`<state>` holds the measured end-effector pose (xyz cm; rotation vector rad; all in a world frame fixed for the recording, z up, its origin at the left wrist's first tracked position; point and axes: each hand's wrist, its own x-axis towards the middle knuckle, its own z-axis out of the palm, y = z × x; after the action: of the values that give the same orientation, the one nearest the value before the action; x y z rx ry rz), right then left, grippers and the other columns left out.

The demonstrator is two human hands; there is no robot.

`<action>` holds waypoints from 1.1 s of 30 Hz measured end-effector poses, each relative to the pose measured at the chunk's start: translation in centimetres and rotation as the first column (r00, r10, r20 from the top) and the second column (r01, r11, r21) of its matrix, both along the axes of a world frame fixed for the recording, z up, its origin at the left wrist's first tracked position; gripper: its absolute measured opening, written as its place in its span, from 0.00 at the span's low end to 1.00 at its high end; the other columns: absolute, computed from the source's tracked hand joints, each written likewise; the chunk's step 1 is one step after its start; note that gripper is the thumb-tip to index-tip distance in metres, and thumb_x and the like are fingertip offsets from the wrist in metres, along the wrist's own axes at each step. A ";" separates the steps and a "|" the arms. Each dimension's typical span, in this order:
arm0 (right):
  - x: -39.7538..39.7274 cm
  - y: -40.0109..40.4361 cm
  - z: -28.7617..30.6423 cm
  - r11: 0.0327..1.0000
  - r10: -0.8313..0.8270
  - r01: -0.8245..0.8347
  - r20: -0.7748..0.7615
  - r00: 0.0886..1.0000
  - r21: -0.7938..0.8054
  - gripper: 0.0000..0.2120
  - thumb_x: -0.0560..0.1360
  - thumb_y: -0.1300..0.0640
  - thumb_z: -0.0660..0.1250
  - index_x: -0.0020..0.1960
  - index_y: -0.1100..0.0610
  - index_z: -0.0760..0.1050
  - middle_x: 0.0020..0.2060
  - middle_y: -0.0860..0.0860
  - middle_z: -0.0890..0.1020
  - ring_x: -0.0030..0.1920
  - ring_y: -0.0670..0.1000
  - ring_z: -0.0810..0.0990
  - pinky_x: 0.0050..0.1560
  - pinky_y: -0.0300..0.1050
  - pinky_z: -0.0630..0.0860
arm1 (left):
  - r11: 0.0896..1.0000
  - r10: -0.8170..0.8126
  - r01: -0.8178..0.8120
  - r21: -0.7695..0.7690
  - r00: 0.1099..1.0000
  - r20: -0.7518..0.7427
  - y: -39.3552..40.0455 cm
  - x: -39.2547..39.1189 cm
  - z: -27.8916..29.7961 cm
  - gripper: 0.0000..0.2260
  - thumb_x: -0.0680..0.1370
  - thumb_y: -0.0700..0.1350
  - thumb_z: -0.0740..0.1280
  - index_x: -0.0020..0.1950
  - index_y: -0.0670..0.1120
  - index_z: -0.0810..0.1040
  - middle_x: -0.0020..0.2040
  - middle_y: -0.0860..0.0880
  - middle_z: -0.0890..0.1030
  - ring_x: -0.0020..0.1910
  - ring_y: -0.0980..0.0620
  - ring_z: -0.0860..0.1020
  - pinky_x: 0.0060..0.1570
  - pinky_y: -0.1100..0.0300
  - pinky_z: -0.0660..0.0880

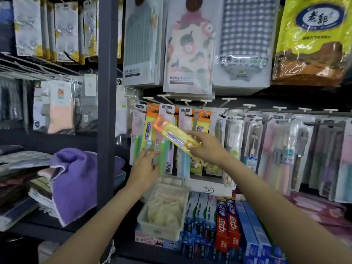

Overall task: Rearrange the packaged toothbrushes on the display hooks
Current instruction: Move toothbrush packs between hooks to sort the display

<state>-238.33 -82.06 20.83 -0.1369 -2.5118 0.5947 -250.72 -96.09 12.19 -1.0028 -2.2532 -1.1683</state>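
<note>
Mid-frame, the right hand pinches a yellow-orange plastic toothbrush pack; the left hand, fingers straight, touches hanging packs. A bump could knock them off.

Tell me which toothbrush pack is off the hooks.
The orange-and-yellow pack, tilted diagonally and pinched at its lower end by the right hand. All the other packs hang upright on the hooks.

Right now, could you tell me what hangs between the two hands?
In the head view, hanging toothbrush packs fill the stretch between left hand and right hand, which holds an orange-yellow pack.
</note>
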 end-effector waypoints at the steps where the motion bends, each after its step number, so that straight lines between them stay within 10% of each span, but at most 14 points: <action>1: -1.1 -0.8 -0.1 1.000 0.015 -0.015 -0.007 1.000 0.007 0.25 0.76 0.64 0.62 0.71 0.53 0.65 0.58 0.53 0.75 0.43 0.46 0.77 0.34 0.27 0.69 | 1.000 0.022 -0.022 -0.001 1.000 0.002 -0.6 -0.2 -0.1 0.20 0.73 0.33 0.62 0.65 0.43 0.73 0.71 0.43 0.64 0.69 0.44 0.65 0.65 0.58 0.62; 4: -4.0 -2.8 -0.5 0.998 0.031 -0.033 -0.038 0.999 -0.050 0.26 0.76 0.64 0.62 0.73 0.53 0.62 0.66 0.55 0.72 0.58 0.54 0.76 0.43 0.34 0.69 | 0.997 0.070 -0.070 -0.016 0.997 0.014 -2.7 -0.6 -0.6 0.20 0.74 0.34 0.63 0.65 0.45 0.73 0.70 0.45 0.65 0.67 0.44 0.68 0.62 0.55 0.64; 15: -7.8 -5.3 -4.0 0.964 -0.068 -0.012 -0.294 0.953 -0.265 0.21 0.78 0.64 0.61 0.69 0.54 0.62 0.50 0.57 0.76 0.34 0.48 0.72 0.31 0.42 0.64 | 0.993 0.109 -0.109 0.038 0.994 -0.015 -5.2 -1.1 -0.2 0.19 0.74 0.34 0.61 0.65 0.43 0.73 0.67 0.47 0.69 0.64 0.47 0.70 0.59 0.60 0.64; 19: -6.6 -3.1 -4.7 0.973 -0.159 0.085 -0.353 0.922 -0.215 0.17 0.77 0.60 0.64 0.64 0.58 0.68 0.56 0.55 0.68 0.50 0.51 0.73 0.53 0.41 0.70 | 0.994 0.051 -0.045 0.102 0.997 -0.051 -3.9 -0.8 0.5 0.19 0.73 0.32 0.61 0.63 0.42 0.74 0.65 0.45 0.71 0.55 0.44 0.76 0.57 0.56 0.70; 25: -5.4 2.9 -5.0 0.760 -0.557 0.359 -0.258 0.790 -0.541 0.21 0.76 0.59 0.65 0.64 0.64 0.64 0.62 0.60 0.67 0.60 0.57 0.69 0.56 0.47 0.68 | 0.996 -0.007 0.016 0.082 0.994 -0.107 -1.2 -0.8 0.2 0.20 0.73 0.31 0.61 0.64 0.42 0.73 0.69 0.45 0.66 0.65 0.44 0.69 0.62 0.57 0.66; 33: -5.1 5.0 -4.5 0.791 -0.407 0.265 -0.150 0.901 -0.552 0.16 0.77 0.61 0.63 0.62 0.63 0.65 0.43 0.52 0.74 0.40 0.50 0.74 0.29 0.38 0.67 | 0.999 -0.045 0.044 -0.008 0.993 -0.108 0.4 -1.1 -0.6 0.22 0.73 0.31 0.62 0.66 0.42 0.72 0.73 0.45 0.62 0.68 0.43 0.67 0.64 0.50 0.68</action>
<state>-243.39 -77.05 16.37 -0.6559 -1.9438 1.0504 -251.79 -95.71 11.61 -1.0969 -2.1612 -1.0998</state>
